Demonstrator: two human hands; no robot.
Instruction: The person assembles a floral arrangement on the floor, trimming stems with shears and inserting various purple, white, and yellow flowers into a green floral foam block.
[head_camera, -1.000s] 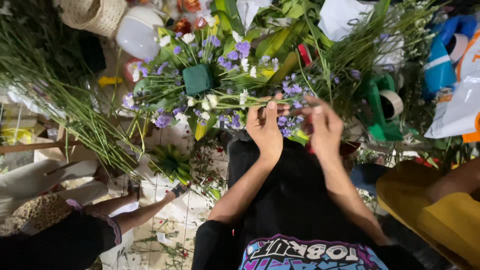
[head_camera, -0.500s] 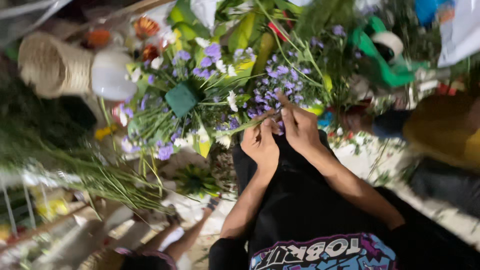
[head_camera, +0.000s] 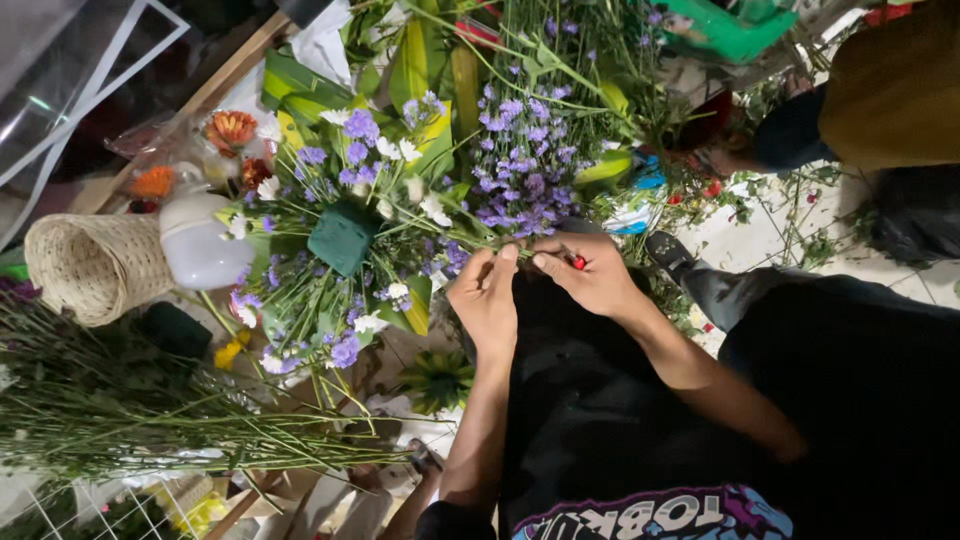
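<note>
purple flower stems (head_camera: 520, 175) lie in a loose bunch just above the two hands, their lower ends running down to the fingertips. only the head view shows this moment.

the left hand (head_camera: 487, 300) has its thumb and first fingers drawn together in a pinch on a thin green stem, close to where it comes out of the bunch. the right hand (head_camera: 598, 275) meets it from the other side, fingers curled shut around a small tool with a red tip (head_camera: 577, 262); whether that is a cutter or something else is too small to tell. the hands touch at the fingertips, seemingly so that one steadies the stem while the other works on it.

just left of the hands sits a flower arrangement (head_camera: 345, 215) of purple and white blooms stuck round a dark green foam block (head_camera: 342, 238), the stems fanning outward from it. broad yellow-green leaves (head_camera: 430, 70) back the arrangement. further left a woven basket (head_camera: 85, 265) lies on its side beside a white round vase (head_camera: 200, 243). orange flowers (head_camera: 230, 128) lie above that. a sheaf of long green stems (head_camera: 150, 415) stretches across the lower left. at upper right another person's sleeve in mustard cloth (head_camera: 890, 90) shows, well apart from the hands.
</note>
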